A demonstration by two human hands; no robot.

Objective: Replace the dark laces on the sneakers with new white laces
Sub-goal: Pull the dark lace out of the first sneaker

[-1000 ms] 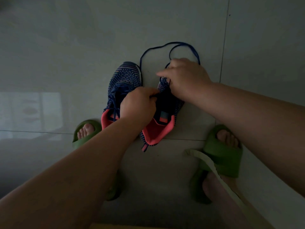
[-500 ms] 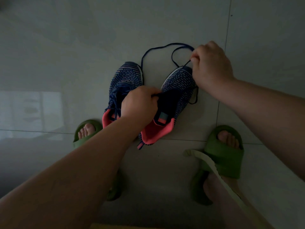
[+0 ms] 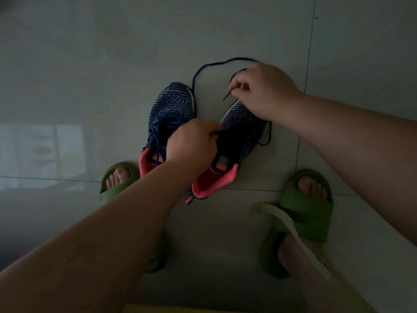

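The left hand (image 3: 191,143) is gripping the right sneaker (image 3: 234,145) by its tongue to steady it (left sneaker (image 3: 167,123) untouched), while the right hand (image 3: 261,91) is pinching the dark lace (image 3: 198,73) free.

A single head-worn view looks steeply down at the floor (image 3: 67,64) from above the person's own arms. It is wide-angle and close: the forearms enter from the lower left and right edge, the sneakers (image 3: 171,114) sit mid-frame, and the slippers (image 3: 311,213) lie lower in the frame.
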